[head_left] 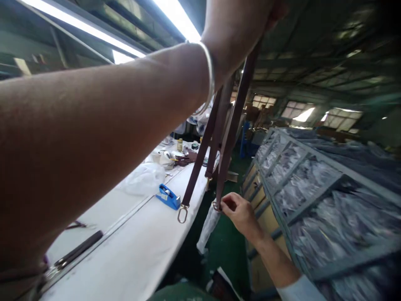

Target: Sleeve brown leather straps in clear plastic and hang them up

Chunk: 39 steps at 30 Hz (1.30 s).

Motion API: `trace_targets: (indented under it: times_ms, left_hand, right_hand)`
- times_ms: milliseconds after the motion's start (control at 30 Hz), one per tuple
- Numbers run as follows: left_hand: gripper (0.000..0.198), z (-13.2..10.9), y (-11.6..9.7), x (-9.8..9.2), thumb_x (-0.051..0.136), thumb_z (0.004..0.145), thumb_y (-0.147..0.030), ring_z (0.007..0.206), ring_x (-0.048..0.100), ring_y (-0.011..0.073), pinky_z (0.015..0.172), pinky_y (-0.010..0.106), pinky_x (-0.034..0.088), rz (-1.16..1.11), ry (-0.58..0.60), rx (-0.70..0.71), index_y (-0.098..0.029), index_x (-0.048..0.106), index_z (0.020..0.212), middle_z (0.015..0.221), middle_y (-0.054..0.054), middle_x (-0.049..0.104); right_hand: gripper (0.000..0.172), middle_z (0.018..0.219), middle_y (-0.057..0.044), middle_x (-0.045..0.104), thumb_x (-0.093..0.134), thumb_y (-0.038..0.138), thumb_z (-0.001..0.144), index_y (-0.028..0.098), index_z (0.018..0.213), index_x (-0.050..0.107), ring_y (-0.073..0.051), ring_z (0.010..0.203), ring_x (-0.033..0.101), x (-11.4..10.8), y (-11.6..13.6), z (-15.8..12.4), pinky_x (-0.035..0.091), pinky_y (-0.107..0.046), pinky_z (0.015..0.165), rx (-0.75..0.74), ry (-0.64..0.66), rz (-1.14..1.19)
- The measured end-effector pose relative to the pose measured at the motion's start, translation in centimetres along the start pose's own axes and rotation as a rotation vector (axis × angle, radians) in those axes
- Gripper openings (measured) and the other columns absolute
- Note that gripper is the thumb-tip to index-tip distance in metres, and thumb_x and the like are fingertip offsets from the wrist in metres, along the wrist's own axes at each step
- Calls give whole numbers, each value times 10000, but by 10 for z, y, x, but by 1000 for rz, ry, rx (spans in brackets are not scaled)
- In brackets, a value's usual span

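High at the top edge, my left hand [242, 27] is raised with a bangle [210, 71] on its wrist. Its fingers are mostly hidden, but dark brown straps [233, 125] hang down from it, so it appears closed on them. One strap ends in a metal oval ring [182, 214] over the table edge; another, farther back, ends in a gold-coloured clasp [208, 182]. My right hand [239, 211] pinches the lower end of the nearest strap beside a metal ring [216, 205]. A whitish wrapped strip [208, 228] hangs just below that ring.
A long white table [147, 246] runs along the left, bearing a blue tape dispenser [168, 196], clear plastic [140, 179] and a dark strap piece [79, 249]. To the right stands a metal-framed rack [291, 213] packed with plastic-wrapped goods. Green floor [225, 246] lies between.
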<state>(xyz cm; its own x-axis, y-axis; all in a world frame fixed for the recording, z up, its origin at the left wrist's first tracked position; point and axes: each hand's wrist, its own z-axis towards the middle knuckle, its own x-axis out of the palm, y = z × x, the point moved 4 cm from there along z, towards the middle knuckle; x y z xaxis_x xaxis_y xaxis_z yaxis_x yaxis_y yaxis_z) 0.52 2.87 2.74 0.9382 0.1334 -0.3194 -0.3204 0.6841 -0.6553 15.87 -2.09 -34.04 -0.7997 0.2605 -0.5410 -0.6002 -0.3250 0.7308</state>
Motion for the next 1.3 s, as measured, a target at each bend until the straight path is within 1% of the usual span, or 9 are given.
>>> trace_targets:
  times_ms: [100, 167, 300, 433, 500, 600, 733, 900, 1300]
  left_hand:
    - [391, -24, 50, -49, 217, 803, -315, 701, 617, 35, 577, 130, 382, -92, -252, 286, -60, 485, 678, 641, -90, 551]
    - [238, -46, 107, -88, 455, 834, -258, 613, 614, 66, 591, 212, 479, -124, -309, 290, -39, 550, 845, 622, -61, 555]
    - [262, -121, 267, -167, 500, 891, -293, 622, 596, 73, 654, 297, 537, 55, -384, -169, -92, 530, 1057, 815, 32, 618]
    - [332, -277, 412, -207, 601, 803, -177, 971, 573, 175, 904, 365, 438, 251, -427, -840, -106, 522, 1117, 1014, 92, 625]
    - [312, -368, 446, -189, 684, 678, -130, 1111, 503, 234, 988, 368, 362, 238, -437, -1048, -127, 603, 979, 1012, 84, 635]
    - [145, -483, 460, -109, 689, 631, -180, 1016, 560, 241, 947, 361, 401, 39, -385, -1325, -136, 649, 764, 894, 72, 668]
    - [321, -560, 458, 20, 716, 602, -331, 775, 629, 233, 736, 380, 497, -435, -371, -1555, -87, 644, 797, 783, 118, 672]
    - [522, -558, 483, 92, 730, 589, -470, 843, 616, 184, 803, 327, 463, -867, -590, -1491, -94, 606, 929, 899, 125, 652]
    - [436, -534, 492, 109, 768, 546, -421, 680, 582, 135, 697, 280, 443, -1010, -725, -1526, -97, 627, 802, 722, 57, 628]
  right_hand:
    - [208, 710, -16, 621, 590, 393, 791, 186, 780, 587, -154, 616, 577, 42, -18, -7, 490, -258, 568, 166, 242, 285]
    - [226, 679, -6, 620, 610, 399, 774, 175, 776, 580, -143, 573, 576, 81, -37, -9, 489, -247, 527, 274, 448, 443]
    - [200, 616, 18, 602, 670, 326, 699, 156, 746, 576, -120, 517, 569, 187, -78, -9, 484, -225, 490, 408, 858, 563]
    - [152, 515, 22, 580, 684, 228, 634, 141, 674, 565, -104, 452, 545, 302, -119, -18, 473, -209, 467, 560, 1128, 463]
    - [136, 496, 21, 574, 675, 195, 630, 140, 644, 552, -94, 440, 536, 345, -135, -22, 469, -196, 464, 605, 1200, 419]
    - [113, 515, 20, 580, 651, 183, 650, 145, 645, 545, -76, 445, 534, 383, -153, -22, 470, -177, 478, 681, 1263, 376]
    - [111, 566, 3, 601, 647, 215, 663, 142, 679, 565, -75, 469, 543, 396, -165, -16, 479, -176, 488, 748, 1339, 349]
    - [193, 622, 10, 597, 677, 296, 649, 155, 736, 577, -91, 564, 579, 393, -172, -18, 501, -180, 539, 755, 1397, 340]
    - [210, 588, 10, 597, 647, 354, 668, 164, 697, 561, -135, 538, 590, 390, -165, -8, 505, -229, 470, 435, 1461, 245]
